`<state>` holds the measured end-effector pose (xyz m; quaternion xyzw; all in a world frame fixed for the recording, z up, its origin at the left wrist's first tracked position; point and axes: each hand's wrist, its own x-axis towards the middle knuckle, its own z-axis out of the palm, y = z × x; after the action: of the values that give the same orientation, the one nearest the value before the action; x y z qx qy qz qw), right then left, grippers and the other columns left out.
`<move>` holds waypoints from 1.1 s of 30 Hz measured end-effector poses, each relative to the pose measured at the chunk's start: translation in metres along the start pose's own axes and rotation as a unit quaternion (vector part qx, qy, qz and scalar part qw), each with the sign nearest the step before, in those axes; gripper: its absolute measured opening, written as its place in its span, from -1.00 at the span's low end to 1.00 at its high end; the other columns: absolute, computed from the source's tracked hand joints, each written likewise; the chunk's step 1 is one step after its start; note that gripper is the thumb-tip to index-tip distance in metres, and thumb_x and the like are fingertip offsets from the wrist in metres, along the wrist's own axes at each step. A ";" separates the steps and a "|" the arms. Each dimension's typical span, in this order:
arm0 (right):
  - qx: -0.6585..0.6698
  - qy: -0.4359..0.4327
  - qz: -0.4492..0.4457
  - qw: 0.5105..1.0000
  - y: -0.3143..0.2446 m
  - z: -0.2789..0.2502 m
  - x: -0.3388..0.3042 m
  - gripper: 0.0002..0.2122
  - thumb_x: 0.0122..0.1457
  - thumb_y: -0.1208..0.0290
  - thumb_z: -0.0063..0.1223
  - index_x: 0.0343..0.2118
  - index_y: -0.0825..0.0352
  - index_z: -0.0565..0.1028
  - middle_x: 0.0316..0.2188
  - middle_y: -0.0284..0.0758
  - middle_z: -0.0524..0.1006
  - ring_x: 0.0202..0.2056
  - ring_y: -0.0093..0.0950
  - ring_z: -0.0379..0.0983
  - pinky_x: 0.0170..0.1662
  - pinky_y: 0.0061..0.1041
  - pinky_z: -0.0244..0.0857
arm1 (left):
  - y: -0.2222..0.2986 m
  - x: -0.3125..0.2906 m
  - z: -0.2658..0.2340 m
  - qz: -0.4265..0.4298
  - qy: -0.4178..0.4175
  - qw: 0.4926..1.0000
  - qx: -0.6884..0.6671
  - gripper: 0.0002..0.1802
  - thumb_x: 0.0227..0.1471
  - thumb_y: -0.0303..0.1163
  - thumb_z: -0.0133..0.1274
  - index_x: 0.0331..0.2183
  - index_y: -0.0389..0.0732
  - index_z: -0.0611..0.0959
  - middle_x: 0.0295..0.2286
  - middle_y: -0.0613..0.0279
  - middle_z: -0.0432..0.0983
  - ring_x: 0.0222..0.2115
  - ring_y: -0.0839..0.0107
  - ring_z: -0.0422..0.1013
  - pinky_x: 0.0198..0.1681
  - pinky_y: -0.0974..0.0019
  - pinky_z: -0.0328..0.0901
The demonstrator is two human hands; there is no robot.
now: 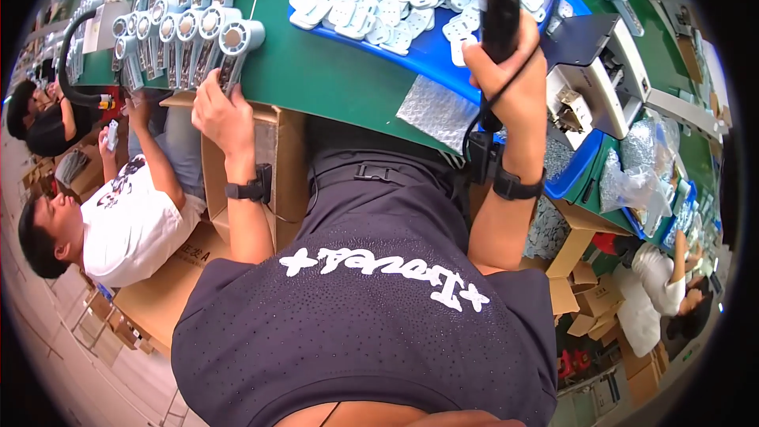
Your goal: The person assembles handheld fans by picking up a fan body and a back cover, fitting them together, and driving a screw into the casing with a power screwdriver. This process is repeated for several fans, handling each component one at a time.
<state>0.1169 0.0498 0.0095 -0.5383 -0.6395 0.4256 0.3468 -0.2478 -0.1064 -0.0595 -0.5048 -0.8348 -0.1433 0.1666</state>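
Observation:
At the table's left part, my left hand (224, 115) pinches the lower handle end of a light-blue handheld fan housing (241, 37). This housing has a round head and an open handle with parts showing inside. Beside it stand rows of similar light-blue housings (166, 25). My right hand (512, 71) is wrapped round a black corded electric screwdriver (500, 16), held upright over the near edge of a blue tray (427, 66). Small white plastic plates (395, 0) are heaped in that tray. The screwdriver's lower tip is hard to make out beside my wrist.
A black-and-white screw feeder (601, 79) stands right of my right hand. Bubble wrap (435, 111) lies at the green table's (332, 79) near edge. Clear bags (640, 166) are farther right. A co-worker in white (138, 221) sits at left near an open carton (285, 166).

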 end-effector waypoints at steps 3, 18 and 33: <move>0.102 -0.030 0.032 0.994 -0.017 -0.005 -0.018 -0.49 -0.01 0.51 0.29 0.01 0.42 0.32 -0.53 -0.37 0.47 -0.59 -0.62 0.40 -0.51 -0.62 0.29 | 0.001 0.003 -0.025 0.063 0.001 0.995 -0.078 -0.38 -0.21 -0.31 0.38 -0.07 -0.23 0.53 -0.21 0.13 0.50 -0.16 0.06 0.41 0.01 0.09 0.23; 0.270 0.012 0.071 0.960 -0.013 -0.031 -0.115 -0.46 -0.06 0.56 0.35 0.02 0.36 0.35 -0.51 -0.41 0.45 -0.51 -0.66 0.39 -0.41 -0.68 0.26 | 0.226 -0.015 -0.038 0.261 -0.303 0.561 -0.725 -0.10 -0.21 -0.07 0.45 0.00 -0.27 0.27 -0.24 0.07 0.47 -0.39 0.31 0.47 -0.34 0.30 0.39; 0.173 0.312 -0.274 0.893 -0.014 -0.095 -0.045 -0.84 0.06 0.44 0.01 -0.29 0.34 0.40 -0.62 -0.26 0.41 -0.66 -0.44 0.32 -0.51 -0.37 0.32 | 0.255 -0.029 -0.002 0.367 -0.236 0.577 -0.690 -0.34 -0.03 0.10 0.21 -0.17 -0.32 0.53 -0.39 0.10 0.54 -0.46 0.19 0.51 -0.40 0.28 0.39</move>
<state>0.2049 0.0211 0.0602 -0.3783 -0.5369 0.2278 0.7188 -0.0076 -0.0150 -0.0518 -0.7466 -0.2367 -0.4785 -0.3970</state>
